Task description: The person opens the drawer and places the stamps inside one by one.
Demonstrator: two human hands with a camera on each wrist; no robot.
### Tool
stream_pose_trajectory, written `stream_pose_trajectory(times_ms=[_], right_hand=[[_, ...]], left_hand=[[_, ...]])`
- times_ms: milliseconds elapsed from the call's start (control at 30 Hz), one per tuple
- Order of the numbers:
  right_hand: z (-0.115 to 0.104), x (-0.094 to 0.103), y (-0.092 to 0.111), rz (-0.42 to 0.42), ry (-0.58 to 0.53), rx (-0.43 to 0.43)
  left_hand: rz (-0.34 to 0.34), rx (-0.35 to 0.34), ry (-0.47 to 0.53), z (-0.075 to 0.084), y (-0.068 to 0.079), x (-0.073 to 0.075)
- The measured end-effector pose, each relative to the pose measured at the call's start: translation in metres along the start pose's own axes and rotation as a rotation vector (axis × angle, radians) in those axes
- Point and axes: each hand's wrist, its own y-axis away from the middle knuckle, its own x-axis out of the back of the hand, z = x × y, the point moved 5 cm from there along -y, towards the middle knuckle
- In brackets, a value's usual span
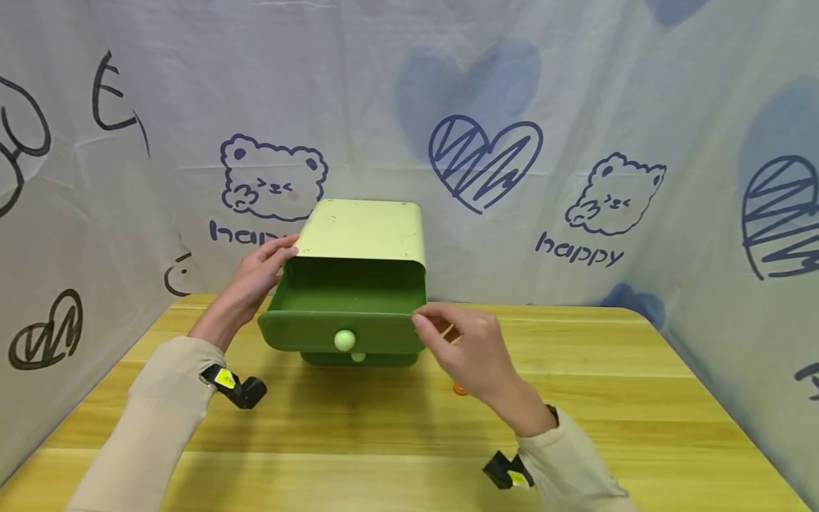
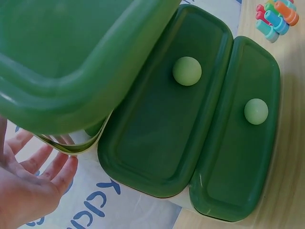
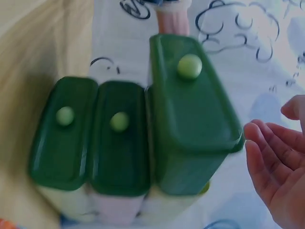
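A small cabinet with a pale top [image 1: 361, 231] and dark green drawers stands on the table. Its top drawer [image 1: 345, 333] is pulled out, and the inside that shows holds nothing. Two lower drawers, the middle drawer [image 2: 157, 109] and the bottom drawer [image 2: 238, 133], are closed; each has a round light green knob. My left hand [image 1: 259, 274] rests along the cabinet's upper left side, fingers extended. My right hand [image 1: 470, 348] is by the right corner of the top drawer's front. Its fingers are loosely bent around nothing, fingertips close to that corner [image 3: 281, 162].
Several small colourful pegs [image 2: 276, 19] lie on the wooden table [image 1: 576, 398] beside the cabinet. A small orange piece [image 1: 459, 389] shows partly behind my right hand. A printed cloth [image 1: 486, 85] hangs behind and around the table.
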Motion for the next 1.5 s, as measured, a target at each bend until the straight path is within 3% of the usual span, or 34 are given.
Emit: stream_pose_trajectory(times_ms=[200, 467, 800, 1033, 1500], right_hand=[[0.036, 0.018, 0.026, 0.012, 0.038, -0.216], [0.093, 0.030, 0.061, -0.144, 0.133, -0.590], [0.136, 0.036, 0.096, -0.273, 0.116, -0.834], [0.152, 0.032, 0.112, -0.280, 0.008, -0.899], [0.166, 0.023, 0.131, -0.304, -0.031, -1.006]], left_hand=[[-0.002, 0.002, 0.003, 0.000, -0.001, 0.000], [-0.005, 0.008, 0.020, -0.002, 0.000, 0.001], [-0.012, 0.010, 0.048, -0.003, 0.000, 0.000], [-0.017, 0.012, 0.055, -0.004, -0.001, 0.000], [-0.018, 0.013, 0.030, -0.004, 0.000, 0.002]])
